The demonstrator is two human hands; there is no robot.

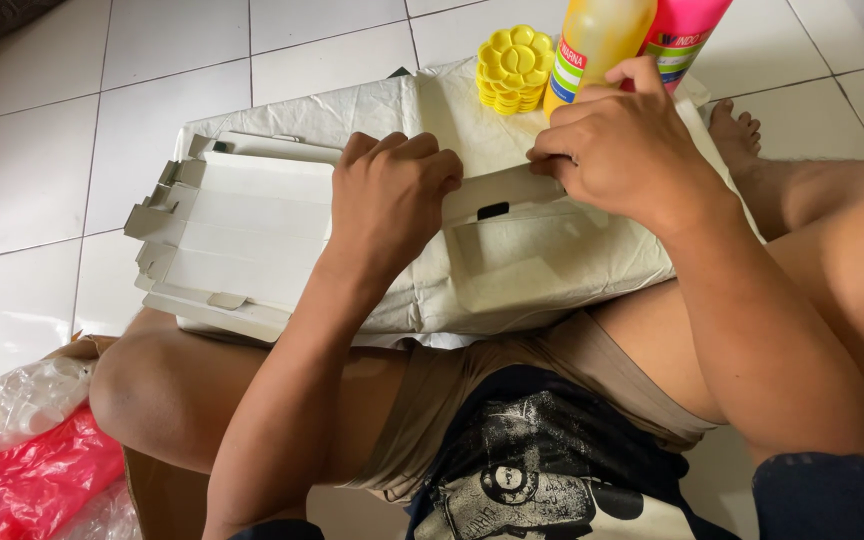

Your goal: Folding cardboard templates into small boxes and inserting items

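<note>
A flat white cardboard box blank (252, 235) lies on a white sheet (372, 110) spread over my lap and the floor. My left hand (392, 195) presses down on the cardboard with fingers curled, next to a folded panel with a dark slot (493, 210). On that panel's far right edge, my right hand (627, 150) pinches the cardboard between its fingertips. A partly folded white tray shape (532, 255) sits just in front of my right hand.
A stack of yellow flower-shaped palettes (514, 68) stands at the sheet's far edge, beside a yellow bottle (592, 45) and a pink bottle (682, 35). Red and clear plastic bags (22, 460) lie at lower left. White floor tiles (32, 170) surround everything.
</note>
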